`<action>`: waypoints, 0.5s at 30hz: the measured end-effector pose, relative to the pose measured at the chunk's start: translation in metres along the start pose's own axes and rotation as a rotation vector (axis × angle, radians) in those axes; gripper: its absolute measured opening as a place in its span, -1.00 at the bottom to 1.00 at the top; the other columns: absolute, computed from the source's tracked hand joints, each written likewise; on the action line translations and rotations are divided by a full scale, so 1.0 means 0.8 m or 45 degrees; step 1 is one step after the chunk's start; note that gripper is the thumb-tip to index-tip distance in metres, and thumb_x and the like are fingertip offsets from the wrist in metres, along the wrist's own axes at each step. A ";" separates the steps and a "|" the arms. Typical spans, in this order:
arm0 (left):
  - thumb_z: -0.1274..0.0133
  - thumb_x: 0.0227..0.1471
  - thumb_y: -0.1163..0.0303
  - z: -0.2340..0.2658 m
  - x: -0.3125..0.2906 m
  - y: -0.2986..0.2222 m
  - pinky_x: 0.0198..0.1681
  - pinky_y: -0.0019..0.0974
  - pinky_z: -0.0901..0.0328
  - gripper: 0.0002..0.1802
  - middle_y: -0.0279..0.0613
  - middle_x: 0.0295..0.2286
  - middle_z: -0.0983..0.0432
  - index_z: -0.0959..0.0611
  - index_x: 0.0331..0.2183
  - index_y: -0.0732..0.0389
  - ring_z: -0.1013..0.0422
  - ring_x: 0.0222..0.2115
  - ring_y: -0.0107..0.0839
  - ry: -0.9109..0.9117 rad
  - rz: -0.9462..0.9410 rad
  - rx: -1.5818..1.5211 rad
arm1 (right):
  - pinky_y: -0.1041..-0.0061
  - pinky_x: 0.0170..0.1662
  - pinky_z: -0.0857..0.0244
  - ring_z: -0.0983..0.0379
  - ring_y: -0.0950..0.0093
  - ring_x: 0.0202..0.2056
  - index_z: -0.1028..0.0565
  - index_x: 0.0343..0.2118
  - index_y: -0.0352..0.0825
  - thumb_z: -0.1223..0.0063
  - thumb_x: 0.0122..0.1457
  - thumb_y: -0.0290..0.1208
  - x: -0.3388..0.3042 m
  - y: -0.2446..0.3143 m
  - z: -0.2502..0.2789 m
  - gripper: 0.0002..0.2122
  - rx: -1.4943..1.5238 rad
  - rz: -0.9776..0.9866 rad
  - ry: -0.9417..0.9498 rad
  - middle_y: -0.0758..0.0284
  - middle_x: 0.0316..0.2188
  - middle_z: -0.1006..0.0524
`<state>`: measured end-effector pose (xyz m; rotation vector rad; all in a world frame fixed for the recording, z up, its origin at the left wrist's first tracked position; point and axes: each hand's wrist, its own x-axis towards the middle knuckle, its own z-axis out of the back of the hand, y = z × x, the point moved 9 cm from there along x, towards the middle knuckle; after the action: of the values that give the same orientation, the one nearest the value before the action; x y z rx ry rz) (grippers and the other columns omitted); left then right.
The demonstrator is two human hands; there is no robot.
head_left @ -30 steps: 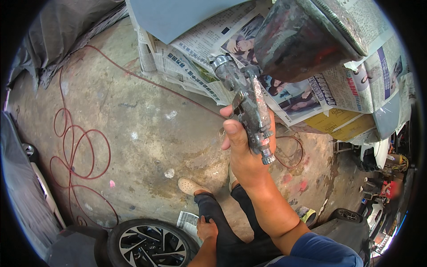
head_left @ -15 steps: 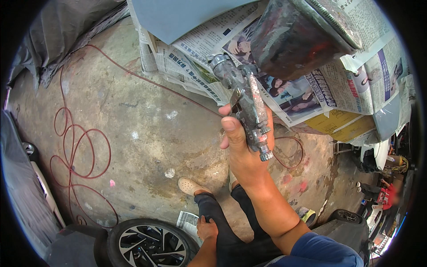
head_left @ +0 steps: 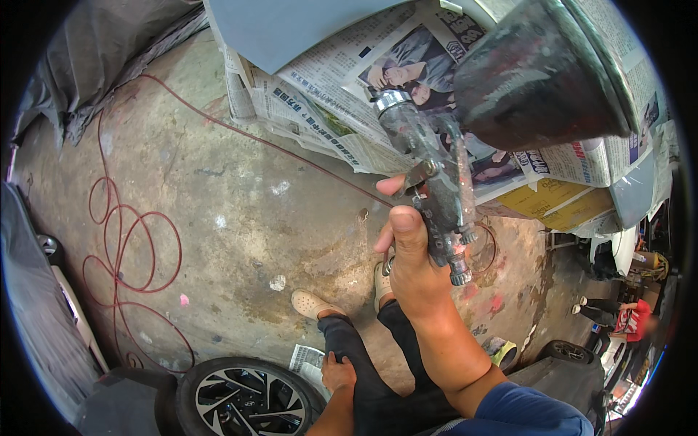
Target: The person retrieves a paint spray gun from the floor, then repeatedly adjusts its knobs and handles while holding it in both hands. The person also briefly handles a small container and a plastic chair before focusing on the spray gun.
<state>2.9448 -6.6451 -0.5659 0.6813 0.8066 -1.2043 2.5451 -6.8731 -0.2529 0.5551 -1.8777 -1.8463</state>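
My right hand (head_left: 414, 261) is wrapped round the grip of a paint-spattered spray gun (head_left: 436, 185), its thumb along the near side of the body. A big dark paint cup (head_left: 542, 76), streaked with grey, is attached to the gun and tilts toward the upper right. The gun's silver nozzle end (head_left: 392, 100) points up and left, in front of newspaper (head_left: 320, 80) edging a smooth blue-grey panel (head_left: 305, 25). Down by my thigh, my left hand (head_left: 339, 373) rests on the dark trousers with nothing visible in it.
A thin red hose (head_left: 240, 129) runs across the stained concrete floor and loops at the left. A car wheel (head_left: 247, 403) stands at the lower left, beneath a grey sheet (head_left: 94, 65) further up. Another person in red (head_left: 631, 320) stands at the far right.
My right hand has shifted right and slightly down with the spray gun and its cup. The left hand stays on the thigh. The person in red has changed posture.
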 end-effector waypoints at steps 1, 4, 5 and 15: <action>-0.09 0.12 0.12 0.000 0.000 -0.001 0.23 -0.04 -0.25 -0.40 -0.05 0.22 -0.32 -0.52 0.17 0.09 -0.29 0.21 -0.06 0.000 -0.002 0.002 | 0.66 -0.36 -0.38 -0.48 0.67 -0.43 -0.33 0.11 -0.44 -0.30 0.22 -0.34 0.000 -0.001 -0.001 -0.50 -0.020 -0.028 0.006 0.22 -0.19 -0.61; -0.09 0.12 0.12 0.002 -0.002 -0.003 0.22 -0.05 -0.26 -0.40 -0.06 0.21 -0.32 -0.52 0.17 0.08 -0.30 0.20 -0.07 -0.003 -0.005 0.014 | 0.64 -0.32 -0.41 -0.51 0.65 -0.40 -0.34 0.10 -0.45 -0.30 0.21 -0.35 0.005 0.003 -0.003 -0.51 -0.085 0.069 0.018 0.22 -0.21 -0.62; -0.09 0.12 0.12 0.003 -0.002 -0.003 0.22 -0.05 -0.26 -0.40 -0.06 0.21 -0.32 -0.52 0.17 0.08 -0.30 0.20 -0.07 0.000 -0.004 0.015 | 0.63 -0.31 -0.42 -0.52 0.64 -0.39 -0.35 0.10 -0.45 -0.30 0.21 -0.36 0.006 0.006 -0.004 -0.51 -0.091 0.108 0.013 0.23 -0.22 -0.62; -0.11 0.11 0.13 -0.001 0.001 0.002 0.21 -0.06 -0.27 -0.40 -0.05 0.19 -0.35 -0.52 0.16 0.12 -0.32 0.18 -0.05 -0.038 -0.023 0.030 | 0.65 -0.31 -0.42 -0.52 0.64 -0.41 -0.34 0.10 -0.44 -0.31 0.21 -0.32 0.004 0.011 0.004 -0.50 -0.014 0.089 -0.025 0.22 -0.19 -0.61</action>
<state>2.9465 -6.6441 -0.5670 0.6750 0.7766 -1.2395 2.5409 -6.8717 -0.2441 0.4634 -1.8741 -1.8223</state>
